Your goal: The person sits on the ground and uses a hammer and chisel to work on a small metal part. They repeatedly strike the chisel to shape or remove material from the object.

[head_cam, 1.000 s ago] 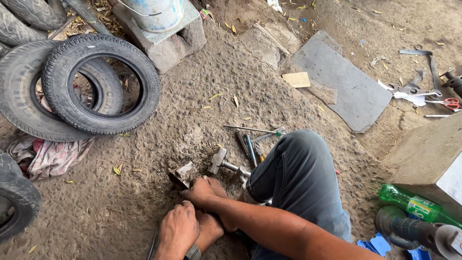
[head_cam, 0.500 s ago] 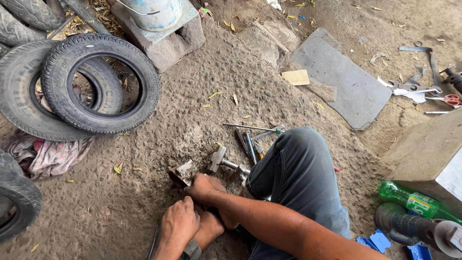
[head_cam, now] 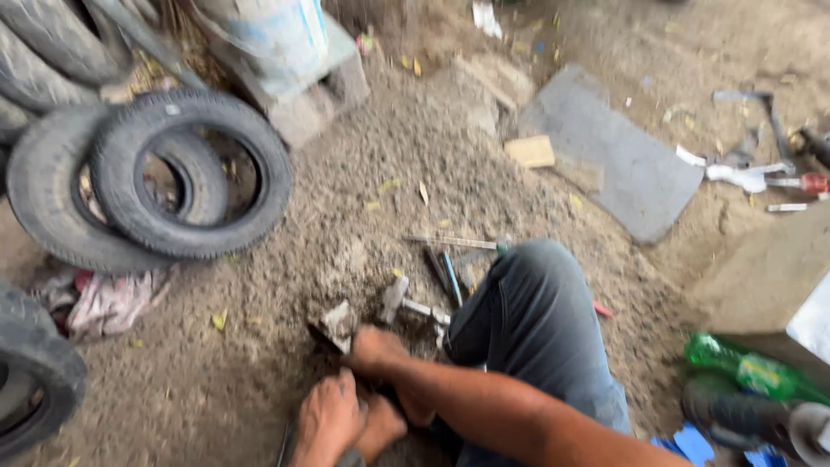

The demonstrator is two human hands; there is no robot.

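At the near edge, the left hand (head_cam: 328,419) rests low on the sandy ground (head_cam: 363,199), back up, fingers curled down; the picture is blurred there and I cannot tell if they grip something. Just above it, the right hand (head_cam: 373,350) reaches across from the right, its forearm passing over the bent knee (head_cam: 532,303) in grey-blue trousers. Its fingers are closed and pressed at the edge of a small dark flat metal piece (head_cam: 333,327), angular in shape, which lies on the ground directly at the left of this hand; if they really clamp it I cannot tell. A bare foot (head_cam: 380,428) is touching the left hand, partly hidden under the forearm.

Just beside the right hand lies a small hammer (head_cam: 406,304) with a grey metal head, and a little further some thin rods and a screwdriver (head_cam: 445,272) lie near the knee. At the right edge are a green plastic bottle (head_cam: 748,367) and a dark round power tool (head_cam: 752,415).

At the left, a dirty crumpled cloth (head_cam: 104,303) lies under two worn black rubber tyres (head_cam: 190,173) that lean on each other. Further away a flat grey slab (head_cam: 618,164) lies on the sand, with a small pale wooden block (head_cam: 530,151) at its corner, and scattered hand tools (head_cam: 761,173) beyond it. At the top a pale bucket (head_cam: 277,35) stands on a concrete block (head_cam: 320,99).
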